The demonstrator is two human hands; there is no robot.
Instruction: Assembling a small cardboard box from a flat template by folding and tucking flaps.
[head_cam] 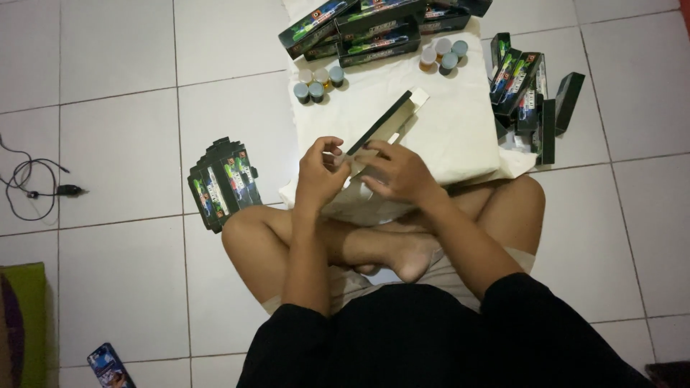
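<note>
Sitting cross-legged on the white tiled floor (122, 273), you have both hands raised above a white cloth (460, 122) spread in front of your knees, and between them is a flat, unfolded carton (381, 126), dark on its printed face and pale on its inner face.

From the head view, the carton's long axis runs on a diagonal: its near end sits at your hands, and its far end points up and to the right, out over the middle of the cloth toward the far right corner. Your left hand (320, 172) is at the carton's near end, on its left side, fingers curled and pinching the near edge between thumb and forefinger. Your right hand (399, 172) lies just beside it on the right, fingers pressed flat over a pale flap at the same end. Both hands meet at the near end, so neither is clearly nearer; all of the carton's length lies away from the fingers, beyond them.

Along the cloth's far edge lies a heap of finished dark boxes (363, 29), and just before it stand two clusters of small capped bottles (320, 82), one nearer the far left corner and one right of the middle. Another pile of boxes (528, 90) crowds the cloth's right edge. Off the cloth, on the tiles by your left knee, rests a fanned stack of flat cartons (223, 183). Farther left lies a black cable (32, 187), well apart from everything else.
</note>
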